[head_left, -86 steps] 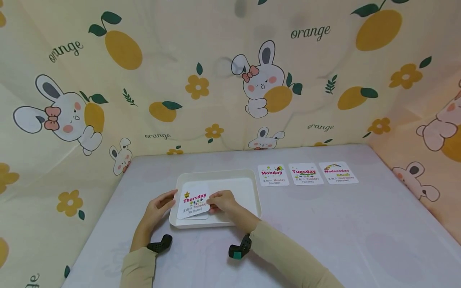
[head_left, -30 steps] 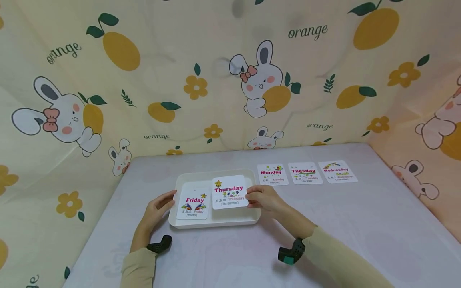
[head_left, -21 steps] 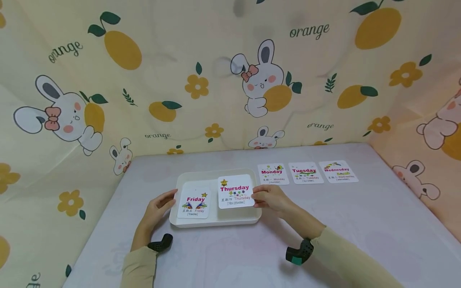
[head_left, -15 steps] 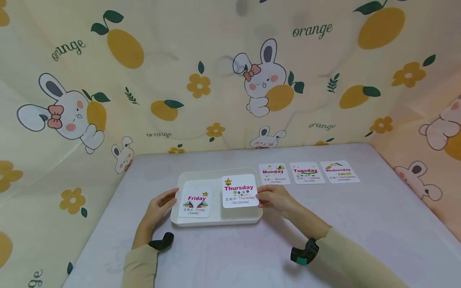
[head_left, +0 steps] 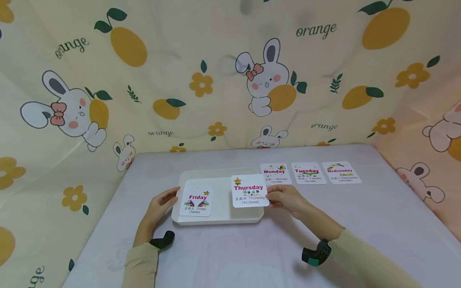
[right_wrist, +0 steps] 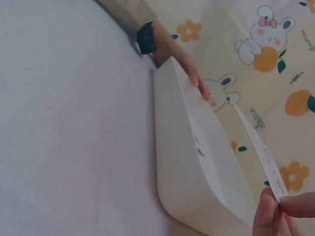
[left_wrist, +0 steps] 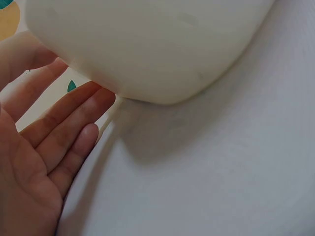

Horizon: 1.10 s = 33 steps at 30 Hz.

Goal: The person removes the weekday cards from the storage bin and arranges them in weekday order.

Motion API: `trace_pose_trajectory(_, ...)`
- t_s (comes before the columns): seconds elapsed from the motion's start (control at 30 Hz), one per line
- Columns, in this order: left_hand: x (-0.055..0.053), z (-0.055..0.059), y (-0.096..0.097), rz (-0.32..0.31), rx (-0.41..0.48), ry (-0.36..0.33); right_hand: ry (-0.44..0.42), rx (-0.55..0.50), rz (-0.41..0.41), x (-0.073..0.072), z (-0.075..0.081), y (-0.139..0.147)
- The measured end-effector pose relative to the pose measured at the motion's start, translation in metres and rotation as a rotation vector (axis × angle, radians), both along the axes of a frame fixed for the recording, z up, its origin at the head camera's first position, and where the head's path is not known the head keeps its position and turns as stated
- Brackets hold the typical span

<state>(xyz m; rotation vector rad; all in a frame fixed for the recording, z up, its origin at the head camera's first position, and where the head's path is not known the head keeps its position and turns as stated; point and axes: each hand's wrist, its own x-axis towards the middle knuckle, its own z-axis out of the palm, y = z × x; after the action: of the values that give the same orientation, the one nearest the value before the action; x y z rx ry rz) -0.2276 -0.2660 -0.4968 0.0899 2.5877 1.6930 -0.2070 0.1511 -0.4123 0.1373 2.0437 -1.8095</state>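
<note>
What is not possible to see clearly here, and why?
Anything under the Friday card: head view, the card covers it.
Lower-left corner of Monday card: head view, behind Thursday card.
Thursday card's print: right wrist view, nearly edge-on.
Rest of tray: left wrist view, cut by top edge.

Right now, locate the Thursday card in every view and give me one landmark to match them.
Head: the Thursday card is right of centre, below mid-height, pinched by the right hand.
Left wrist: not in it.
Right wrist: the card is at lower right, nearly edge-on.
Shared landmark: the white tray, in all three views.
</note>
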Motion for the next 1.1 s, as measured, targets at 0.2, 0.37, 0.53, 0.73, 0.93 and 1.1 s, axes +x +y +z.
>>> trace_pose_trajectory(0.2, 0.000, 0.001, 0.000, -0.021, 0.023, 0.027, 0.018, 0.018, 0.006, 0.001, 0.001, 0.011)
trace_pose_trajectory(0.37, 0.000, 0.002, 0.001, -0.012, 0.020, 0.011, 0.022, 0.021, 0.016, 0.003, 0.000, 0.019)
trace_pose_trajectory(0.53, -0.001, 0.001, 0.000, -0.007, 0.023, 0.007, 0.007, 0.029, 0.009, 0.004, 0.000, 0.026)
trace_pose_trajectory(0.73, 0.000, 0.002, 0.001, -0.006, 0.020, 0.001, 0.011, 0.049, 0.023, 0.005, -0.001, 0.039)
trace_pose_trajectory(0.93, 0.001, 0.003, 0.001, -0.001, 0.018, -0.007, -0.005, 0.071, 0.031, 0.006, -0.005, 0.049)
trace_pose_trajectory(1.1, 0.001, 0.001, 0.000, 0.000, 0.012, -0.001, -0.013, 0.064, 0.041, 0.008, -0.011, 0.057)
